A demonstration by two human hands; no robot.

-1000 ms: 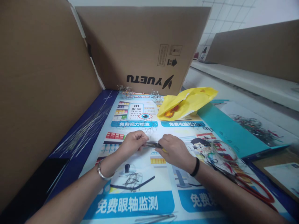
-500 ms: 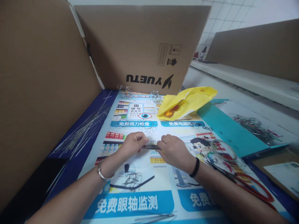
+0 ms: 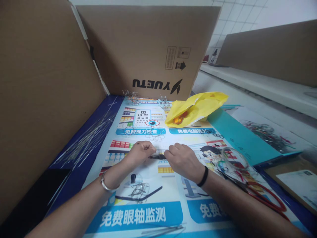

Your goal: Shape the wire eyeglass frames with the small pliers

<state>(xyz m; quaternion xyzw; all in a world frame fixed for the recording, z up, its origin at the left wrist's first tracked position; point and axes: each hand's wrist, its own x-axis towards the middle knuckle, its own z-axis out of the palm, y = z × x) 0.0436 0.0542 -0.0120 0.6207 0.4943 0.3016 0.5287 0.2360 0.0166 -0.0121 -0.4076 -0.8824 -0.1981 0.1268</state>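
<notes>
My right hand (image 3: pixel 182 162) is closed around a pair of dark long-nose pliers (image 3: pixel 158 157), whose jaws point left. The handles are mostly hidden in the palm. Opposite the tip, my left hand (image 3: pixel 142 152) is pinched, thumb against forefinger. What lies in that pinch is too small to make out. The plier tip comes right up to the left fingertips. Below the hands, a small tangle of thin wire (image 3: pixel 140 191) rests on the printed poster sheet (image 3: pixel 170 193). Behind them lie more fine wire pieces (image 3: pixel 156 135).
A yellow bag (image 3: pixel 198 107) lies behind the right hand. Red-handled scissors (image 3: pixel 267 195) and wire coils (image 3: pixel 235 160) are beside the right forearm. Long straight wires (image 3: pixel 84 142) lie at left. A teal box (image 3: pixel 232 135) with wire scraps stands right. Cardboard walls (image 3: pixel 148 43) rise behind and left.
The pliers now show darker and narrower between the hands, as if turned slightly. Both hands stay nearly in place; the whole view has shifted a little.
</notes>
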